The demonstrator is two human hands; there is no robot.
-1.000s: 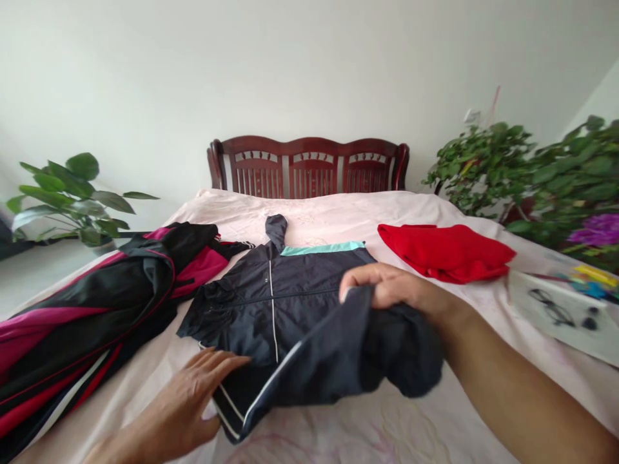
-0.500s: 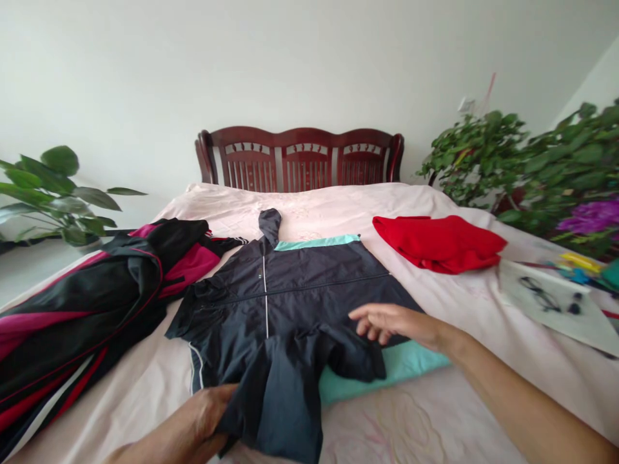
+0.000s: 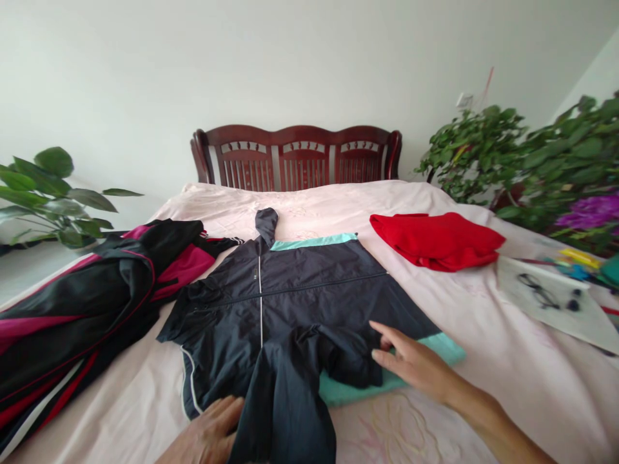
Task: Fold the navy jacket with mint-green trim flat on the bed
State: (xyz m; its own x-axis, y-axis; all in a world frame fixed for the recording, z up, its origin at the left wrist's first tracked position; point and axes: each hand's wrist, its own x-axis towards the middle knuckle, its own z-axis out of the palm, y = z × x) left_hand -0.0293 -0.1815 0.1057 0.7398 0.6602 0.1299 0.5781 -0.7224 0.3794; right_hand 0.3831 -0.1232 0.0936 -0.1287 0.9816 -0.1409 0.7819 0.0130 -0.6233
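Across the pink bed (image 3: 483,322), from the head view, I see a dark navy jacket (image 3: 290,290) spread flat, hood toward the wooden headboard (image 3: 294,158), with a teal band at its collar and teal lining showing at its near right corner. A second ago my right hand (image 3: 411,364) held a sleeve bunched up above the jacket; half a second ago that sleeve had dropped across the front, and now it lies folded down the middle toward me. My right hand has let go and rests open, fingers spread, on the jacket's lower right edge where dark cloth meets teal lining. My left hand (image 3: 210,438) has slid to the near hem, palm down and fingers apart, pressing just beside the folded sleeve, gripping nothing. So one sleeve is laid in, and the jacket sits under both flat hands. To the left lies a black and magenta garment (image 3: 87,309); to the right, a red garment (image 3: 435,238), well apart.
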